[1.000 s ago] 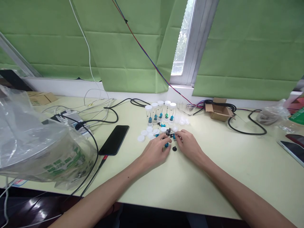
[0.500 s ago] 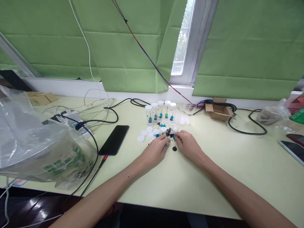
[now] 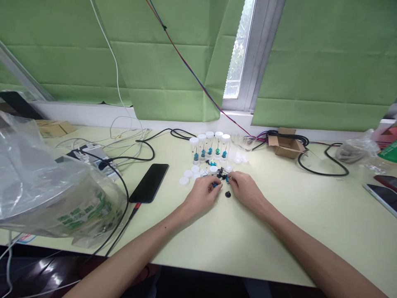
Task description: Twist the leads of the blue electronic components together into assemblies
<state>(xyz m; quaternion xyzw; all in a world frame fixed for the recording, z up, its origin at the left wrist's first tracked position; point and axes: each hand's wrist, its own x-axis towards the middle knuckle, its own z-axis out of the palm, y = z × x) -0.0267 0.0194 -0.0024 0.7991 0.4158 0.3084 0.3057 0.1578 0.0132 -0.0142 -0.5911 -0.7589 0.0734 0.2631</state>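
My left hand (image 3: 202,192) is closed in a pinch, with a small blue part (image 3: 215,185) between thumb and fingers. Close by on the right, my right hand (image 3: 246,188) has its fingertips pressed together at another small blue part (image 3: 227,179). Between the fingertips lies a little heap of black and blue parts (image 3: 221,174), some with thin wires. A single black round piece (image 3: 228,194) rests nearer the front. Behind stand several clear vials (image 3: 210,149) with white caps, each with a blue or green part inside. Loose white lids (image 3: 187,174) lie left of the heap.
A black phone (image 3: 149,183) with a cable lies at left, beside a large plastic bag (image 3: 89,211). Cables and a power strip (image 3: 96,151) are behind it. A small cardboard box (image 3: 287,145) and clear containers (image 3: 242,141) stand at the back.
My left hand has curled up a little and shifted slightly left, so the blue part in its fingers shows more clearly. My right hand has hardly moved.
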